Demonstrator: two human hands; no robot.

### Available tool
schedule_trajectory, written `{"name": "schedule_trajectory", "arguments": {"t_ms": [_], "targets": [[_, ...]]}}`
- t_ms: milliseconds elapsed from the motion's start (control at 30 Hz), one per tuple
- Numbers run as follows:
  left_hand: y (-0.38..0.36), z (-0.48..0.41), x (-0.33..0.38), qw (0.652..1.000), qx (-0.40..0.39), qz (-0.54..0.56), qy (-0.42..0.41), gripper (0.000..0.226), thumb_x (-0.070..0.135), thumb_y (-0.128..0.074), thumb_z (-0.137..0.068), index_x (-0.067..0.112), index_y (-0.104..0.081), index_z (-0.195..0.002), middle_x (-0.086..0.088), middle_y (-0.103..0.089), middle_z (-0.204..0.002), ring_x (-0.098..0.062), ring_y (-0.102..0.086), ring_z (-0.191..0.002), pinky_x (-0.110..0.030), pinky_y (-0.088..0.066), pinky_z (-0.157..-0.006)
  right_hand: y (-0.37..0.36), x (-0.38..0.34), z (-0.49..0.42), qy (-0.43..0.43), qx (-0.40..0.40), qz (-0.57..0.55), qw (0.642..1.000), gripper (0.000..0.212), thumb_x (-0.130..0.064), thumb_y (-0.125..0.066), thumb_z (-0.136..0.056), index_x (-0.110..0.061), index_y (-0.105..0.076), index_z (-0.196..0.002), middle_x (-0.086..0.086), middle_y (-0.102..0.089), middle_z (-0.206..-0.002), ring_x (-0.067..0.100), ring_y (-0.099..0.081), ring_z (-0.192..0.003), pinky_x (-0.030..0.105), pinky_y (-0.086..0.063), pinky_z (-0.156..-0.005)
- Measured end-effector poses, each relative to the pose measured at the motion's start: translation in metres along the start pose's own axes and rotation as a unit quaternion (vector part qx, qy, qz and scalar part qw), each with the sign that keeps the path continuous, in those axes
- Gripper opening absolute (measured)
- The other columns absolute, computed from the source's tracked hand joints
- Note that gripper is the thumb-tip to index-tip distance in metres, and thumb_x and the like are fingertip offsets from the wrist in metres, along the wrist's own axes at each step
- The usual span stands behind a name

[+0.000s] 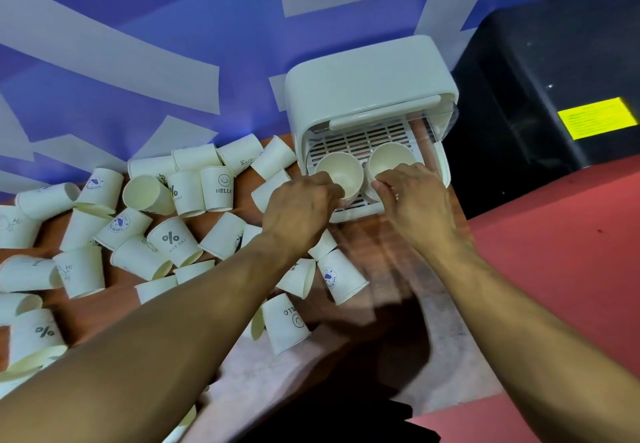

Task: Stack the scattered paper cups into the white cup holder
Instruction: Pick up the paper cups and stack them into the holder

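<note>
White cup holder (pixel 370 96) sat at 1 o'clock of the view, on the far edge of the table (pixel 381 245), front open. Two cups stood mouth-up, side by side on its slotted tray. L hand (pixel 304 200) had fingers curled on the near rim of the left cup (pixel 341 171). R hand (pixel 415 200) seemed to pinch the near side of the right cup (pixel 391 158), tho its fingertips were hidden. Loose cups (pixel 173 235) lay scattered from 7 to 10 o'clock, many tipped over, some mouth-down. Black box (pixel 554 96) w/ a yellow label (pixel 594 118) stood at 3 o'clock of the holder.
</note>
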State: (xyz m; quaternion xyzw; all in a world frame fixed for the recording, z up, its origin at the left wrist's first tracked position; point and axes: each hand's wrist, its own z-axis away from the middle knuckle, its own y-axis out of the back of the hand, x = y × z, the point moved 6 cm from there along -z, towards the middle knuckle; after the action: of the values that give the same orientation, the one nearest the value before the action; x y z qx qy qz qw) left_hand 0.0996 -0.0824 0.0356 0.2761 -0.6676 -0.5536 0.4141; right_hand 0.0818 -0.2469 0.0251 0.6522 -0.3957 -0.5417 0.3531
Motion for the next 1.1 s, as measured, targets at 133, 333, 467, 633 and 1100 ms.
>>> {"name": "schedule_trajectory", "arguments": {"t_ms": [133,333,467,633,1100], "targets": [[-0.005,-0.007,-0.002,0.999,-0.025,0.019,0.012,0.024,0.033,-0.055,-0.098,0.019,-0.072,-0.106,-0.002,-0.066,-0.107,-0.029,-0.063,-0.095,-0.042,-0.053,-0.073,-0.003,0.002,-0.005,-0.005,-0.009,-0.004,1.000,0.025,-0.031,-0.051,-0.093,-0.015,-0.071,-0.089,0.003,-0.065,-0.078,0.030,-0.057,-0.076,0.044,-0.048,-0.070],[-0.010,-0.013,-0.006,0.999,-0.035,0.022,0.021,0.023,0.030,-0.054,-0.099,0.018,-0.072,-0.106,-0.002,-0.066,-0.107,-0.028,-0.062,-0.097,-0.039,-0.050,-0.076,-0.006,0.000,-0.014,-0.002,-0.037,0.014,0.999,0.031,-0.034,-0.046,-0.093,-0.015,-0.070,-0.089,0.003,-0.064,-0.078,0.029,-0.056,-0.076,0.045,-0.047,-0.073],[-0.009,-0.013,-0.006,0.997,-0.029,0.056,0.037,0.028,0.032,-0.052,-0.099,0.014,-0.073,-0.103,-0.005,-0.067,-0.106,-0.029,-0.062,-0.097,-0.040,-0.050,-0.078,-0.005,-0.002,-0.015,0.000,-0.023,0.008,1.000,0.023,-0.028,-0.053,-0.093,-0.015,-0.071,-0.089,0.003,-0.065,-0.079,0.029,-0.056,-0.077,0.043,-0.047,-0.071],[-0.016,-0.008,0.000,0.999,-0.018,0.045,0.013,0.027,0.031,-0.049,-0.101,0.015,-0.072,-0.102,-0.006,-0.066,-0.104,-0.027,-0.058,-0.091,-0.031,-0.039,-0.070,-0.008,-0.001,-0.013,-0.001,0.005,-0.015,1.000,0.020,-0.025,-0.057,-0.093,-0.013,-0.071,-0.088,0.003,-0.065,-0.078,0.029,-0.056,-0.075,0.042,-0.048,-0.067],[-0.004,0.026,-0.007,0.993,0.069,0.095,0.019,0.042,0.027,-0.067,-0.091,0.017,-0.056,-0.130,-0.005,-0.053,-0.130,-0.026,-0.057,-0.103,-0.034,-0.050,-0.080,0.025,-0.024,0.018,-0.021,0.141,-0.115,0.983,0.011,-0.018,-0.067,-0.086,-0.012,-0.069,-0.094,0.002,-0.064,-0.092,0.020,-0.060,-0.086,0.031,-0.050,-0.072]]}}
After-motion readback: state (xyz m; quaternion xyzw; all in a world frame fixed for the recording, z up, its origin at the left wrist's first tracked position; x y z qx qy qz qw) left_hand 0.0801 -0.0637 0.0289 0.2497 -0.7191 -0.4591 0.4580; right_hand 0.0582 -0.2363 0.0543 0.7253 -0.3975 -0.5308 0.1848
